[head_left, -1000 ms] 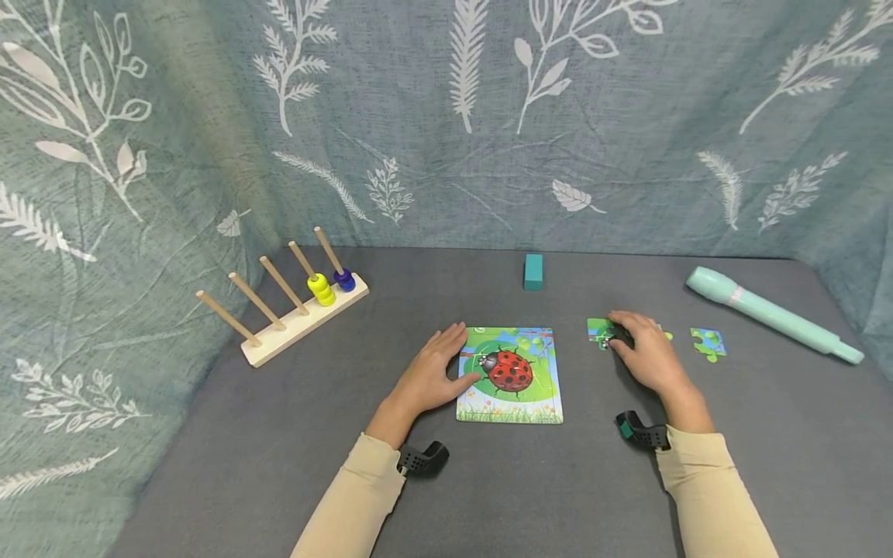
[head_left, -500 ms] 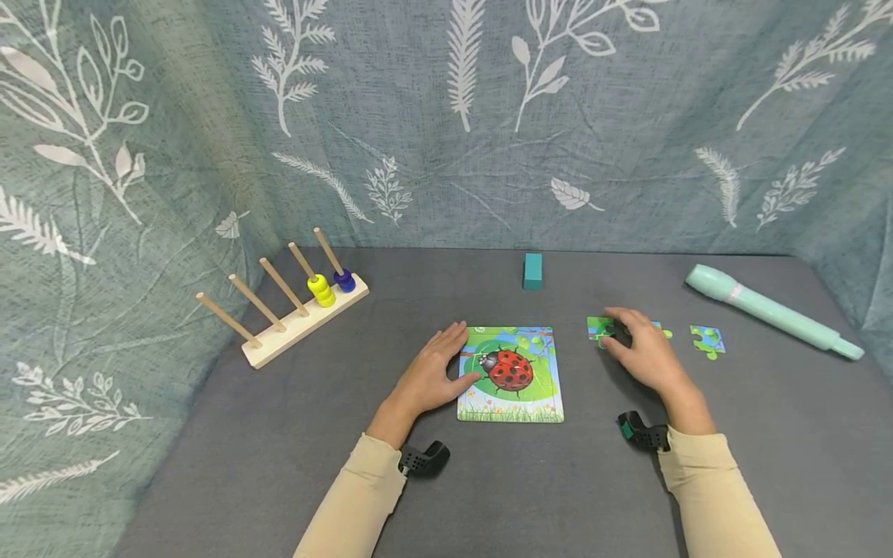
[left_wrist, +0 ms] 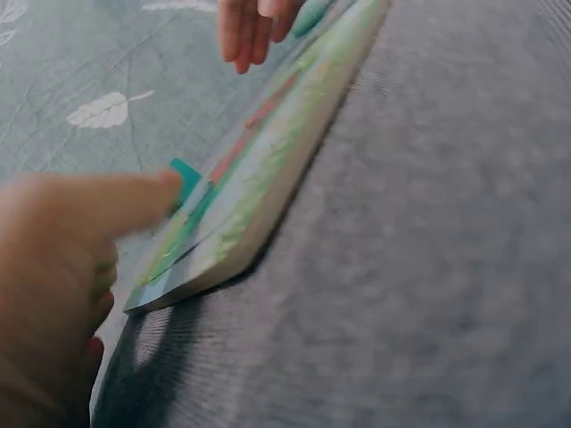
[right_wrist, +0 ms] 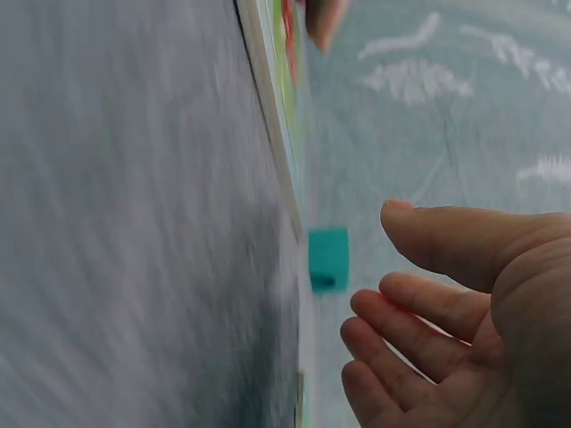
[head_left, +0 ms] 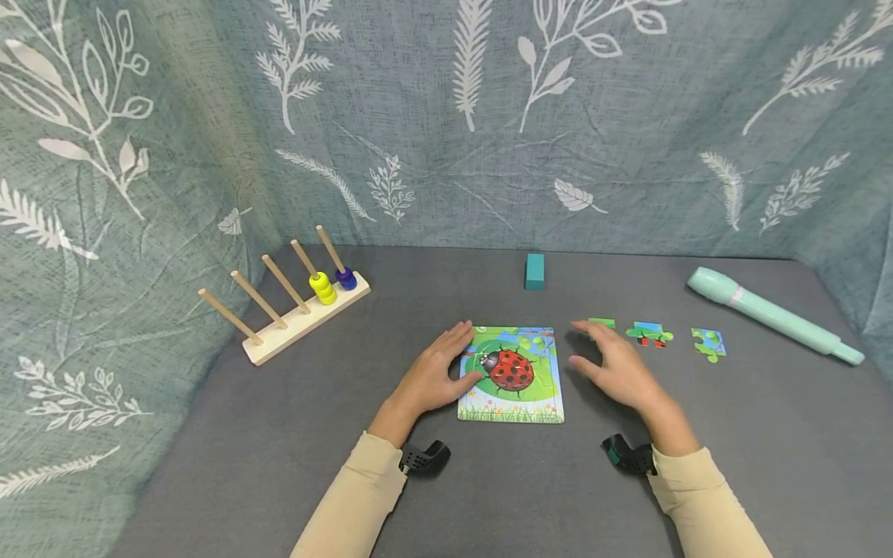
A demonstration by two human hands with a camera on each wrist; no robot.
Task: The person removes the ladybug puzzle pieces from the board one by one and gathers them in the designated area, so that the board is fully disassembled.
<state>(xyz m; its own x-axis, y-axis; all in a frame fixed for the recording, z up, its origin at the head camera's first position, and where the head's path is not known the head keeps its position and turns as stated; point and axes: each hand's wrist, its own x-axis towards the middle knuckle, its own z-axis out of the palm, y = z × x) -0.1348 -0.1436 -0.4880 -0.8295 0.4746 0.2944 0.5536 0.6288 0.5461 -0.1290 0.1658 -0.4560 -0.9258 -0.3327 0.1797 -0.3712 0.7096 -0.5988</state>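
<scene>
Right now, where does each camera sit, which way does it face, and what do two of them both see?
Head: worn on the head, facing forward and down at the ladybug puzzle; left hand, right hand and both sleeves show.
Left wrist: on that wrist, looking low across the puzzle; left hand close up, right hand's fingers at top.
Right wrist: on that wrist, looking toward the curtain; right hand close up, part of the left at top.
Shared: both wrist views catch the teal block.

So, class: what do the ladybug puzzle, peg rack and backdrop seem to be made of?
Ladybug puzzle: probably wood or thick board, smooth and printed; a pale edge shows. Peg rack: likely unpainted wood, matte, by its pale tan colour. Backdrop: apparently fabric, matte, by its folds.
</scene>
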